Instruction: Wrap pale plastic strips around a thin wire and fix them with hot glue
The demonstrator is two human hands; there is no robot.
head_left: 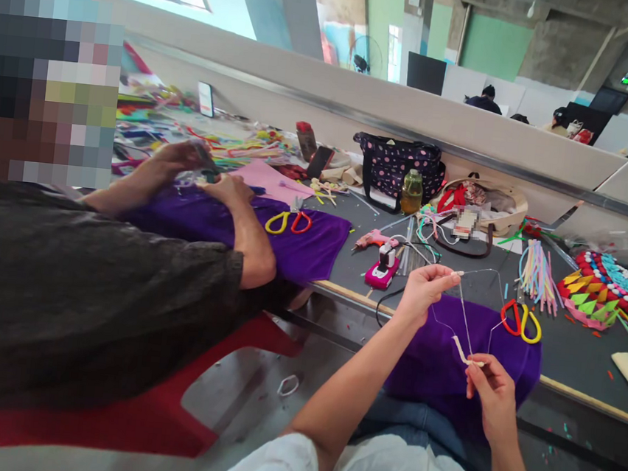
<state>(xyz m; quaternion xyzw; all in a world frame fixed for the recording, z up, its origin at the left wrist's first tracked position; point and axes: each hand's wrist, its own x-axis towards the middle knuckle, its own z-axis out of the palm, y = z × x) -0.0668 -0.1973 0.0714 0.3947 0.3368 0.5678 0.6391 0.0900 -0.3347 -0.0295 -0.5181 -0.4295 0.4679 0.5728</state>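
A thin bent wire frame [467, 324] hangs between my two hands above a purple cloth [426, 342]. My left hand [425, 291] pinches the frame at its upper left corner, where a bit of cream-coloured wrapping shows. Lower down, my right hand [494, 397] is closed with its fingertips on a cream fuzzy strip [459, 349] at the frame's bottom corner. The strip's loose end sticks up and to the left. Scissors with red and yellow handles [521, 321] lie on the cloth just beyond the frame.
A co-worker's hands [229, 190] work at left over another purple cloth [313, 246] with a second pair of scissors [289, 220]. Nearby are a pink glue gun [376, 239], a magenta power strip [381, 273], pastel pipe cleaners [539, 276], a bottle [412, 193] and bags.
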